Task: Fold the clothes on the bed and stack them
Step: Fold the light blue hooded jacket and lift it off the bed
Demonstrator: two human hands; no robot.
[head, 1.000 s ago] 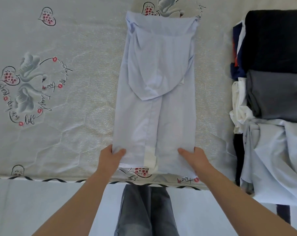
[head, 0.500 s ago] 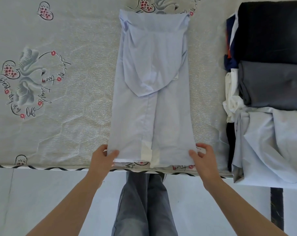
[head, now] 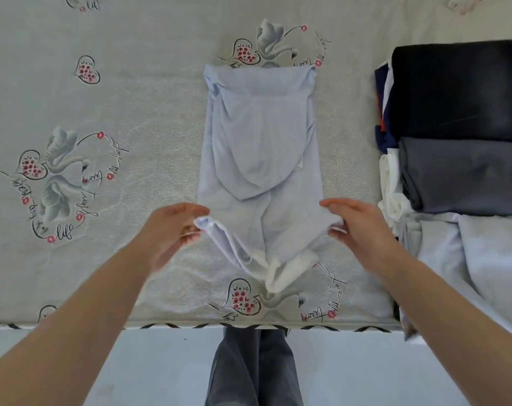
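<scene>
A bed [head: 149, 118] with swan-and-heart print carries a pale blue garment [head: 260, 148] at centre; right of that garment lie folded clothes [head: 459, 136], dark, grey, pale blue

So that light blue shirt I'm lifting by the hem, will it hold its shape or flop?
Probably flop: the light blue shirt sags between the left hand and right hand. It looks thin and light, so likely easy to crease.

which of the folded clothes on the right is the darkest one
The black garment, farthest from the person at the back of the row on the right. The grey garment lies in front of it, and the pale blue garment nearest the bed's edge is the lightest.
</scene>
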